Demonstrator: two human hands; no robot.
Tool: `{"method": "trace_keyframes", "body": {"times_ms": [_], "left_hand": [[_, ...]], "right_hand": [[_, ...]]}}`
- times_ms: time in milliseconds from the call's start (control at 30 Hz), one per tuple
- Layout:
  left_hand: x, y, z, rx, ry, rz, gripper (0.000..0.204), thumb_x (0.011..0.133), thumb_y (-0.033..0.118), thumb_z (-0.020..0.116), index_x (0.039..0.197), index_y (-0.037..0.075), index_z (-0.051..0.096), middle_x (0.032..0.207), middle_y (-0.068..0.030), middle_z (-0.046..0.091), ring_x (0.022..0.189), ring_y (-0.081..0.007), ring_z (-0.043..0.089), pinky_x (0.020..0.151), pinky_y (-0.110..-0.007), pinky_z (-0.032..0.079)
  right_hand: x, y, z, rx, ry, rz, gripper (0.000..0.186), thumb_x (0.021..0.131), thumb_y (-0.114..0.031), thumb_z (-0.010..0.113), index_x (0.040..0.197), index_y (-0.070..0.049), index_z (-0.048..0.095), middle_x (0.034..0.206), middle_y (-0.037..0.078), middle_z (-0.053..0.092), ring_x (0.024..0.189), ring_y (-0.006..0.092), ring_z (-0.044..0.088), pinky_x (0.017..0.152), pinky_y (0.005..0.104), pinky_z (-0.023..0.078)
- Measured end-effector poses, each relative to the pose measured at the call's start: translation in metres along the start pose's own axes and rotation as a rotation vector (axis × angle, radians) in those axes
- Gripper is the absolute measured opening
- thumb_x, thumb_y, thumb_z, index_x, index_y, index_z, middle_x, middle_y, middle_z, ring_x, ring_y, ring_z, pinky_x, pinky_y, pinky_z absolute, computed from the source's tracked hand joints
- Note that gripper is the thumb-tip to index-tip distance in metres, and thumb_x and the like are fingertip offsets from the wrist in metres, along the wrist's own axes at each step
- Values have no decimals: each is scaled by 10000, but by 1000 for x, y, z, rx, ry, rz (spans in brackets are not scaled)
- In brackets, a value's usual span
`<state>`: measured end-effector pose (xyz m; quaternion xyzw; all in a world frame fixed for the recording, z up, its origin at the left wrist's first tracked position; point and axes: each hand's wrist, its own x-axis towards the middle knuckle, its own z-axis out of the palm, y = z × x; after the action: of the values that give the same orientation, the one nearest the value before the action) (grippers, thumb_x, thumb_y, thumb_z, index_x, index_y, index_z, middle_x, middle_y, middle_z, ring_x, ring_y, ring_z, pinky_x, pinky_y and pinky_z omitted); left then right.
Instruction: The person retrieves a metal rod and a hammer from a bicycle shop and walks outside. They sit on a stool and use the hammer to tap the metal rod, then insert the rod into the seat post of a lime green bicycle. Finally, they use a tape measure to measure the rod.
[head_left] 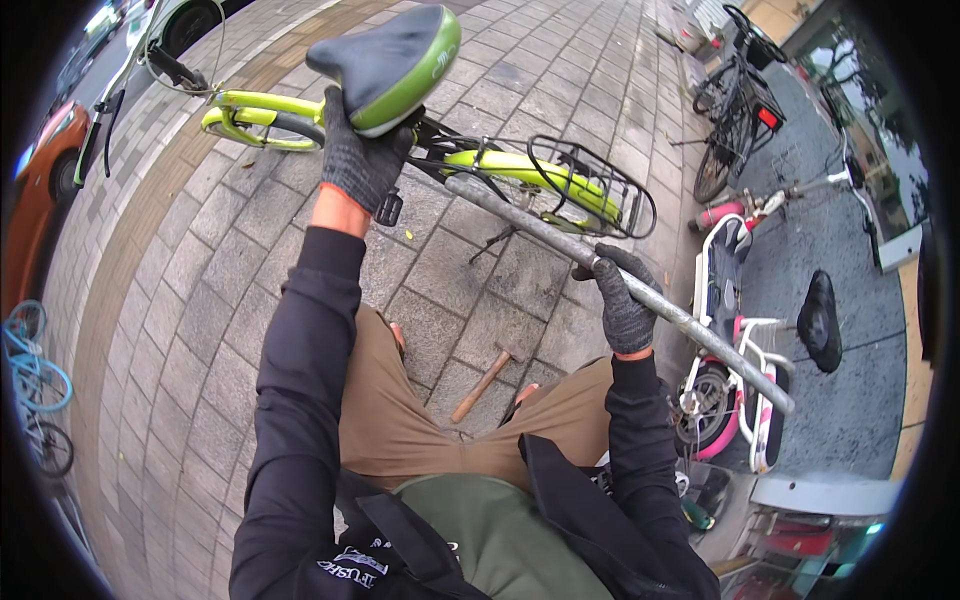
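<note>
A yellow-green bicycle [520, 165] stands in front of me on the paving. Its black and green saddle [395, 70] is gripped from below by my left hand [365, 155] in a dark grey knit glove; the saddle hides part of the fingers. My right hand [625, 295], gloved alike, is wrapped round a long grey metal pipe [705, 340]. The pipe slants from near the bicycle's middle down to the right; I cannot tell whether its far end touches the bicycle. On the ground between my knees lies a hammer [485, 385] with a wooden handle.
A pink and white scooter [715, 290] stands at my right, with a black bicycle [735, 120] beyond it. A black rack [590, 180] sits over the rear wheel. An orange car [45, 200] and blue bicycles [38, 365] are at the left.
</note>
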<state>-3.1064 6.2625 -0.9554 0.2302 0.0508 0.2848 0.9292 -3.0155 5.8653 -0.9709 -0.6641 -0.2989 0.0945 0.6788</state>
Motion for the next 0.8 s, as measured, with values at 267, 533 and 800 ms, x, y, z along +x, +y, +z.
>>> {"method": "trace_keyframes", "body": {"times_ms": [267,533,800], "left_hand": [[93,-34,24,13,42,-83,872,919,753,566,1418,40,518,1321,-246,610,1145,-447,650,745,-400,674],[108,-99,-19,58,115,-57,795,950,688,593,1420,49,525,1365,-228,602,1192,-442,622,965,-484,613],[123,-128,-90,123,190,-65,777,953,656,615,1431,51,517,1371,-225,607,1204,-419,621,1021,-524,575]], "right_hand": [[0,82,-61,611,144,184,296,1017,-155,650,1235,45,642,1048,221,724,892,360,757,831,490,644],[5,97,-93,849,193,273,319,1024,-174,609,1253,47,634,1010,228,740,922,386,756,818,489,644],[-7,96,-102,880,230,306,335,1036,-199,586,1251,52,639,995,236,744,866,391,755,826,503,623]]}}
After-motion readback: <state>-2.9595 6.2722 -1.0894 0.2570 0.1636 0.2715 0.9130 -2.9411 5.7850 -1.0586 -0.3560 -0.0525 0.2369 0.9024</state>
